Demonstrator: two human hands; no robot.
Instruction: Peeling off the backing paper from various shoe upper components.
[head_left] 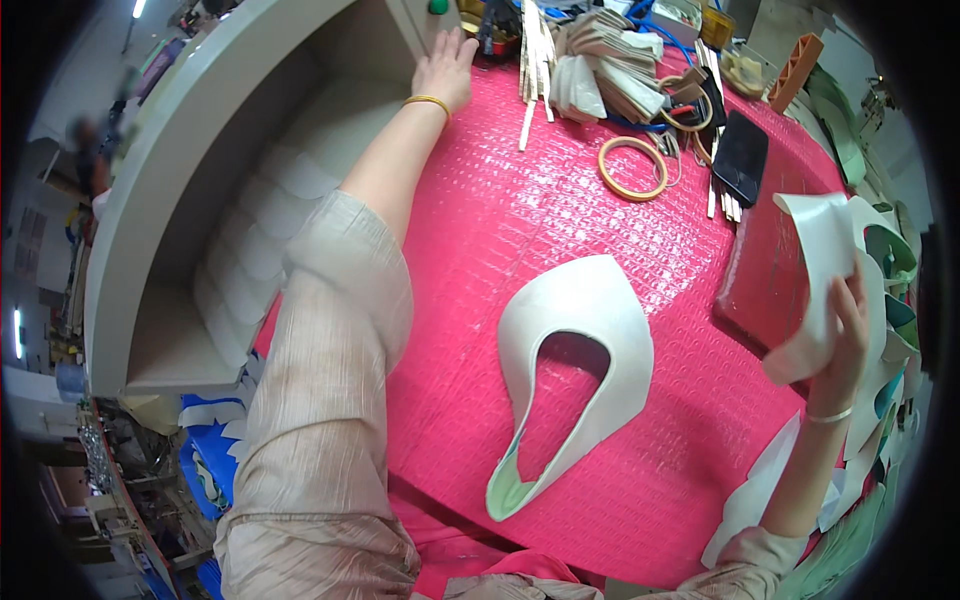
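A white shoe upper with a pale green lining at its narrow end lies on the pink table cover, in front of me. My left hand is stretched far forward, fingers extended, beside the far end of a grey box and near a small red container. It shows nothing held. At the right, my right hand grips a curved white shoe upper piece by its edge, raised above the table. Part of this hand's grip is hidden behind the piece.
The grey box at left holds overlapping white pieces. Toward the back are fabric bundles, thin strips, a tape roll and a black phone. A dark red slab and more pieces lie right.
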